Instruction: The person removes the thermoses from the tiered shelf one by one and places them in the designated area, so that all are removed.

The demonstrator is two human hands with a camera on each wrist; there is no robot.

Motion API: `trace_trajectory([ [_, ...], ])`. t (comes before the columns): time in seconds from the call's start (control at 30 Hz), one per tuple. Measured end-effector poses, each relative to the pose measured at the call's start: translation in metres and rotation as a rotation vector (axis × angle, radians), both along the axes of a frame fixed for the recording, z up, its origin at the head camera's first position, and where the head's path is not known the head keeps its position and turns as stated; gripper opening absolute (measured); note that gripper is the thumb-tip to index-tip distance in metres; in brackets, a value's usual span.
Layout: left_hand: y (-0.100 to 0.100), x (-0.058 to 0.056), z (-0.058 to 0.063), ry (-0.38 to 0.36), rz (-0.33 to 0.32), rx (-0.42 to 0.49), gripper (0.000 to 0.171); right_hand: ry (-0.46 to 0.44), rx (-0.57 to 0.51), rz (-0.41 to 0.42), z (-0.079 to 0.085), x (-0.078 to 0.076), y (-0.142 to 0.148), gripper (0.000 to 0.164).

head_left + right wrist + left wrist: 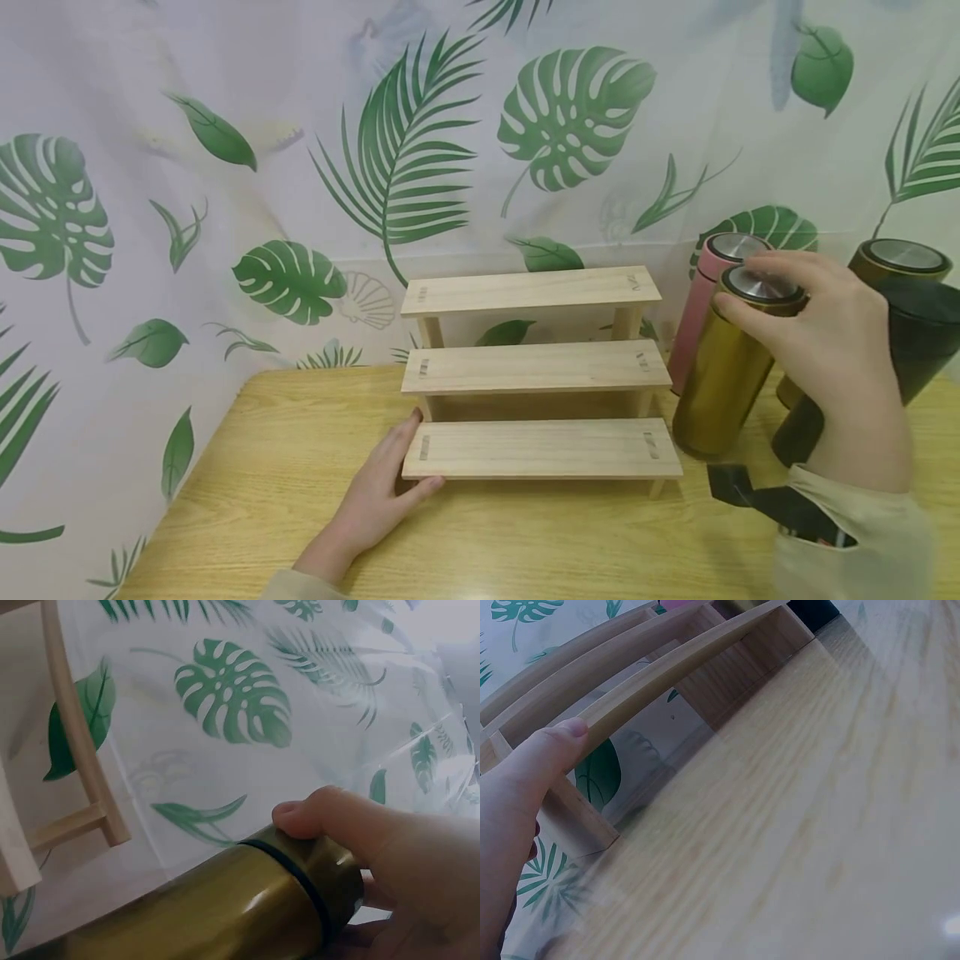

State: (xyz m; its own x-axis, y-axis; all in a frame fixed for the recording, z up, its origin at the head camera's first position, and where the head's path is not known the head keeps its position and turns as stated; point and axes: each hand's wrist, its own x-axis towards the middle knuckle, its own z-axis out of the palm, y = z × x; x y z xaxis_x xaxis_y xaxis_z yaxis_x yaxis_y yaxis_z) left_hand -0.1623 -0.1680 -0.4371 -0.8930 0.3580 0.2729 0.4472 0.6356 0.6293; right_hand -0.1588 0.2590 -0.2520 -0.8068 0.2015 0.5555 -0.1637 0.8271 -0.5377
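A three-step wooden shelf stands on the table against the patterned backdrop. My left hand grips the left end of its lowest step, thumb on the front edge, as the left wrist view also shows with the thumb against the board. To the right of the shelf, my right hand holds a gold thermos flask around its lid, thumb on the near side. In the right wrist view the gold flask tilts, with a dark ring below the lid.
Behind the gold flask stands a pink flask. Farther right are a dark gold flask and a black flask, partly hidden by my right arm. A dark strap circles my right wrist. The yellow wood-grain table meets a leaf-print backdrop.
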Motion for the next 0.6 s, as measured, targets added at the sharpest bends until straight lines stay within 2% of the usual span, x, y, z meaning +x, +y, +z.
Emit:
trace_trajectory([
  [0.33,-0.001,-0.001,-0.001,0.012,0.004,0.002,0.085,-0.095,0.003,-0.005,-0.008,-0.01,0.009,0.046],
  [0.6,0.0,-0.001,-0.002,0.024,-0.01,0.012,0.084,-0.166,0.006,0.052,-0.008,-0.009,0.012,0.047],
])
